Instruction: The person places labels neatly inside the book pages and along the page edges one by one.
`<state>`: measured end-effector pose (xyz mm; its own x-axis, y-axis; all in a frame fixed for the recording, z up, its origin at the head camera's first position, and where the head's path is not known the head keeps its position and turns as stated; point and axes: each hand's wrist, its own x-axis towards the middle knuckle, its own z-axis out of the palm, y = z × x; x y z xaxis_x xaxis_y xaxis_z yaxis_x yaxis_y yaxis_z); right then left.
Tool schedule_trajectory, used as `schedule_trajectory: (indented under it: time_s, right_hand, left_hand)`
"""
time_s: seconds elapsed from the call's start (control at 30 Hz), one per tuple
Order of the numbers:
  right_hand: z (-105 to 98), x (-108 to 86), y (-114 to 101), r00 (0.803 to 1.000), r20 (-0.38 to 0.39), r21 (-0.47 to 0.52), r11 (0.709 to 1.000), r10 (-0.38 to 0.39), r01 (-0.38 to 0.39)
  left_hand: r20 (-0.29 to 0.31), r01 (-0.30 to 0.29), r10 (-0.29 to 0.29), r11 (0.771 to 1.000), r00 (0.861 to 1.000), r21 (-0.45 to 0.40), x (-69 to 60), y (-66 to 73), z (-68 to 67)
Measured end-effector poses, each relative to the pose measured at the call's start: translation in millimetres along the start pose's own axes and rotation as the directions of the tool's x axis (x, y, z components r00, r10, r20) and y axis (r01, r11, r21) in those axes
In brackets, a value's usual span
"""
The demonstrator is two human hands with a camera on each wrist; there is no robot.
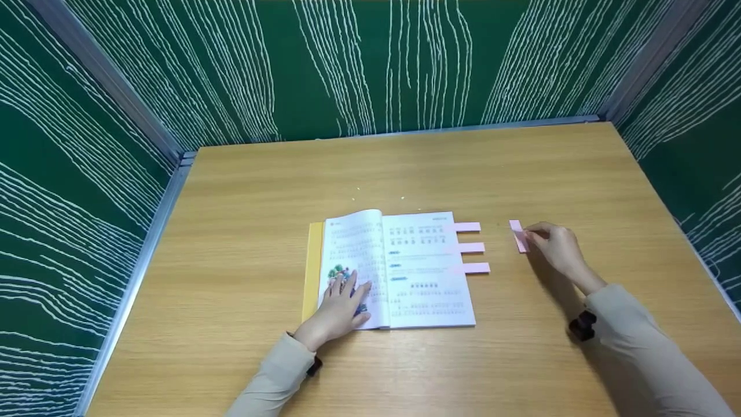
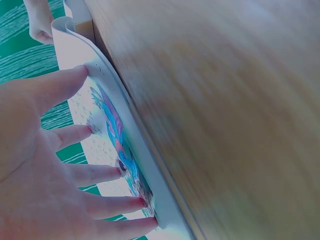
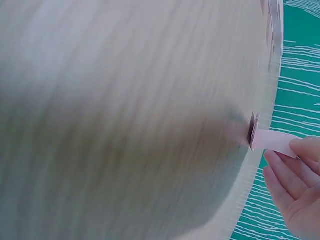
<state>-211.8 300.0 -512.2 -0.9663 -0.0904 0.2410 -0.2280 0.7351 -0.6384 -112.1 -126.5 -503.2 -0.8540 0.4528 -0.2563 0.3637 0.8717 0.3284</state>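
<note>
Two hands of mine work well apart: the left hand [image 1: 336, 310] lies with fingers spread on the left page of an illustrated book [image 1: 428, 301], partly covering a coloured picture [image 1: 338, 271], while the right hand [image 1: 558, 249] pinches a pink paper strip [image 3: 272, 141] between thumb and fingers. The strip's other end meets a small pink pad [image 1: 518, 243] on the table, right of the book.

The book lies open, its left page bulging beside the spine. Three pink tabs [image 1: 473, 248] stick out past its right edge (in a row from far to near, none touching), and a yellow border [image 1: 313, 260] shows along its left side. White specks [image 1: 403, 197] dot the wooden table [image 1: 243, 260] on the book's far side. Green walls [image 1: 324, 58] with wavy white lines stand left, right and far.
</note>
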Motion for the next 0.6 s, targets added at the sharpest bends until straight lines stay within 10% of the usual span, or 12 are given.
schedule_trajectory:
  time_s: [0.6]
  right_hand:
    - [-5.0,-2.1,-2.9,0.984,-0.021,0.118,0.977,0.179,-0.175]
  left_hand:
    - [0.000,-0.020,0.020,1.000,1.000,0.012,0.5,0.5,0.1]
